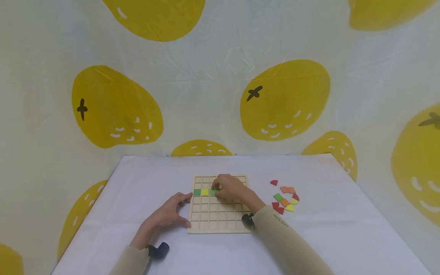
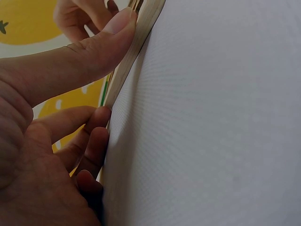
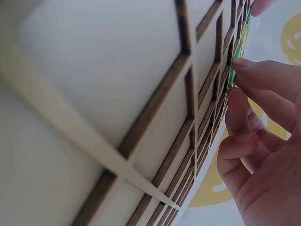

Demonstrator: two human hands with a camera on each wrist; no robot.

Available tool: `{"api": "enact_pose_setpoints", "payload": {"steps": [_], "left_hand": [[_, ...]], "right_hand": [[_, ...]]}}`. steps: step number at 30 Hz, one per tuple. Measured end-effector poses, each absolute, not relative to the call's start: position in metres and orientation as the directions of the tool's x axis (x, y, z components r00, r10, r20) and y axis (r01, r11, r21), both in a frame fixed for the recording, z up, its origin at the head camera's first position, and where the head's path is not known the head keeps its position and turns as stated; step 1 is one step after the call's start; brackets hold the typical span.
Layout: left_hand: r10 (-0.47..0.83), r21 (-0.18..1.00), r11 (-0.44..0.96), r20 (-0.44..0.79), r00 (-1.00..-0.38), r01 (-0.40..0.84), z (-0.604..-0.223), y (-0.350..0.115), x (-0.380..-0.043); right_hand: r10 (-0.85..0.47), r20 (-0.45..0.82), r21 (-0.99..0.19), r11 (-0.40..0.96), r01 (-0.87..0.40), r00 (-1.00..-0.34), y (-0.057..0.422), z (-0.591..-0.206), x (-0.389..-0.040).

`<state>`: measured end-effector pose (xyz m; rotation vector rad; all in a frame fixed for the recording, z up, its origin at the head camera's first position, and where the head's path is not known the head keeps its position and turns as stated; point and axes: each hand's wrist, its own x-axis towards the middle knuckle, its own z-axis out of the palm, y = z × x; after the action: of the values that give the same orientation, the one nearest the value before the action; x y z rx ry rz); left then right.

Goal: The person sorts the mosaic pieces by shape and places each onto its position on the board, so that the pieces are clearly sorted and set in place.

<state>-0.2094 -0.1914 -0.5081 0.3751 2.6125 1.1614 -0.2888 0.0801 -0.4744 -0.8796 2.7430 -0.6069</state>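
Observation:
A square wooden grid board (image 1: 213,216) lies flat on the table. In one row near its far side sit a green square tile (image 1: 197,192) and a yellow square tile (image 1: 204,192). Just right of them, my right hand (image 1: 232,188) pinches another green square tile (image 3: 232,76) between thumb and fingertips, right at its cell. My left hand (image 1: 167,212) spreads along the board's left side. Its thumb (image 2: 123,24) touches the wooden edge near the front corner, with the fingertips against the edge farther back.
Right of the board lie several loose pieces: a red quarter-round (image 1: 274,182), orange tiles (image 1: 283,203), a green tile (image 1: 278,197), a yellow tile (image 1: 290,208) and more red pieces (image 1: 280,210). A white cloth (image 1: 343,236) covers the table. Behind hangs a fruit-patterned curtain (image 1: 206,95).

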Motion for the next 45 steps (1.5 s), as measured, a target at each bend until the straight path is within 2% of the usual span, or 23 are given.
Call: {"api": "enact_pose_setpoints", "payload": {"steps": [32, 45], "left_hand": [[0.336, 0.746, 0.652, -0.12, -0.934, 0.139, -0.507, -0.191, -0.208], [0.328, 0.741, 0.659, -0.125, -0.936, 0.131, -0.508, -0.191, -0.208]], "right_hand": [[-0.588, -0.086, -0.379, 0.766, -0.519, -0.805, 0.077, -0.474, -0.289], [-0.546, -0.048, -0.424, 0.77, -0.477, -0.837, 0.102, -0.462, -0.282]]}}
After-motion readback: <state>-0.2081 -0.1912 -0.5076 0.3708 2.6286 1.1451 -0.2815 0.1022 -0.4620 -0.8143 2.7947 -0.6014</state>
